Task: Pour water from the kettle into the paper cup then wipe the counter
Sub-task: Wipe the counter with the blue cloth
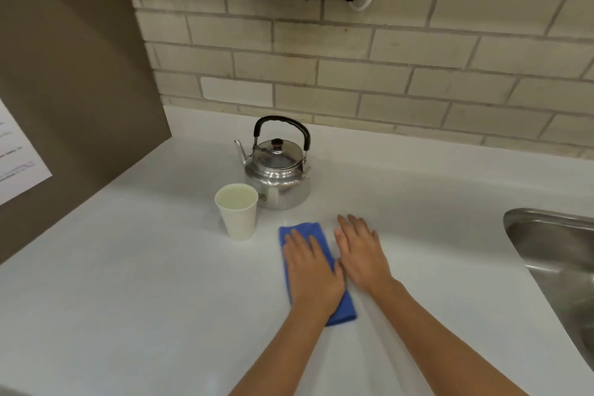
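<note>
Fingers [297,243] of the left hand [313,276] are laid flat and slightly spread on the blue cloth [308,231], pressing rather than gripping it; nothing is pinched. The right hand [361,257] is set palm-down on bare worktop [128,299] just beside the cloth's right edge, fingers extended and close together, holding nothing. The flat press is judged to suit wiping: the folded cloth is kept against the surface at lower centre of frame, the free hand probably placed for support.

Above and left of the cloth, one paper cup [239,219] is seen upright, filled close to the rim. Just behind it, touching or nearly so, one metal kettle [278,177] stands upright, lid on, handle raised, spout pointing left. Pouring is judged done; both are probably parked toward the tiled wall [418,67] to leave the wiping area free.

One sink [553,254] is partly visible at right edge. Count: two hands, one cloth, one cup, one kettle.
</note>
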